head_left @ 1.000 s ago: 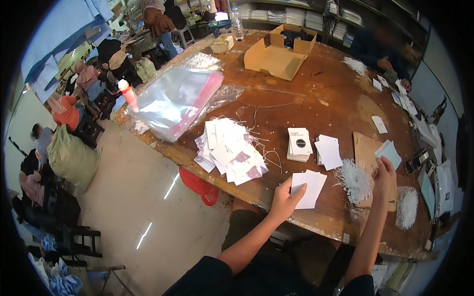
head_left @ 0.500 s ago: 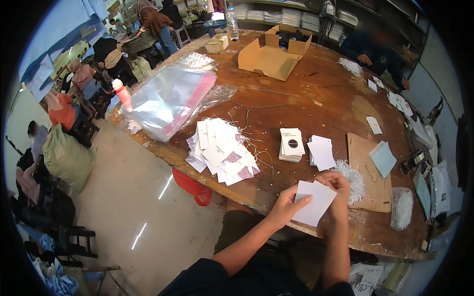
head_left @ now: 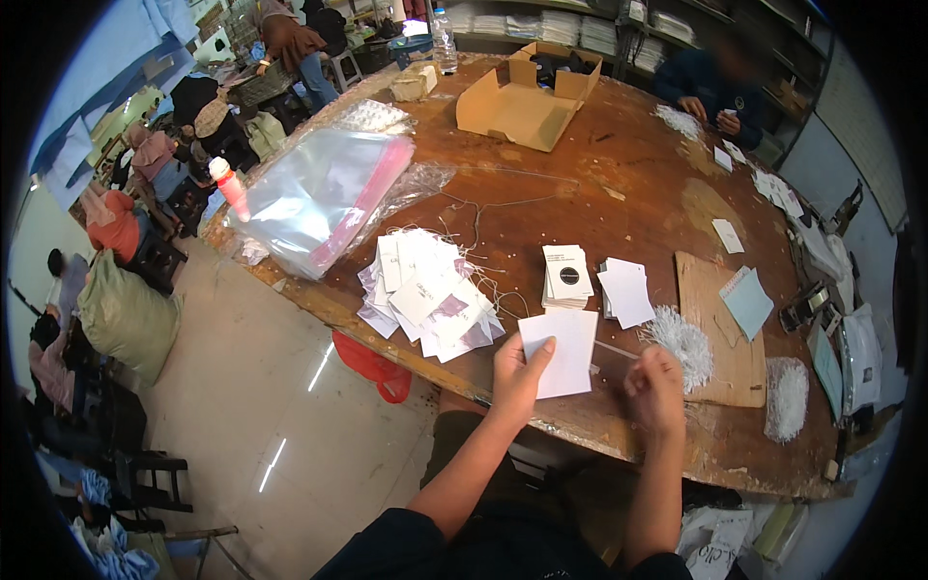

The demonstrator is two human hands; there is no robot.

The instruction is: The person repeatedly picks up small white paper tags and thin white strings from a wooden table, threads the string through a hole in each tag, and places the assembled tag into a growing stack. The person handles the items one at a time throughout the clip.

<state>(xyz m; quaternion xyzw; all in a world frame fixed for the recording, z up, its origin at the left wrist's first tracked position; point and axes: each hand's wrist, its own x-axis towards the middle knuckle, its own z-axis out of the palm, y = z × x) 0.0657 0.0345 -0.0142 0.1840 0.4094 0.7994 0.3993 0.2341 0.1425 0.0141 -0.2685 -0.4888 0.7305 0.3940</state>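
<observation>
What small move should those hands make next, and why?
Perhaps draw the right hand gently away from the white card: it seems to pinch a thin white string reaching the card's edge, while the left hand grips the card.

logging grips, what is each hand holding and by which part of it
The left hand holds white cards by their left side, thumb on top. The right hand seems to pinch a thin white string near its right end.

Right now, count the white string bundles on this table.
3: a near bundle by the right hand, overlapping the brown board; a right bundle to the right of that board; a far bundle before the co-worker. Others may be hidden.
</observation>
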